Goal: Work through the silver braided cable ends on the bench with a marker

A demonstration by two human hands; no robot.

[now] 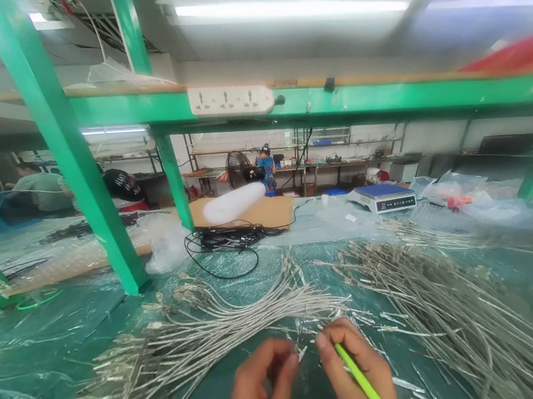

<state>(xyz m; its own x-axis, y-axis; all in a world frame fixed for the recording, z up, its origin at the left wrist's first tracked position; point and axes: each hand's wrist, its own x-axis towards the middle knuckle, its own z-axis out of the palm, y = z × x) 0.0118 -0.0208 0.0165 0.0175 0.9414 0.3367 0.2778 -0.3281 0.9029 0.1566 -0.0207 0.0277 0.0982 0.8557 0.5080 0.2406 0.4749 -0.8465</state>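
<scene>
Cables [210, 329] lie fanned in a loose bundle at the left of the green bench [54, 355]; left hand [261, 388] pinches a small clear sleeve [301, 351] at its fingertips; right hand [364, 389] grips a green pen-like tool [361, 379], touching the same piece; a far larger heap of cables [452, 315] waits at right, so most work seemingly remains.

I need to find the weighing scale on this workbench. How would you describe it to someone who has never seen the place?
Start at the green metal frame over the bench and follow its horizontal beam to the right. Below it, at the far edge of the table, past the heaps of grey cables, sits the scale. It is the only flat white box there, with a blue top plate and a dark front display.
</scene>
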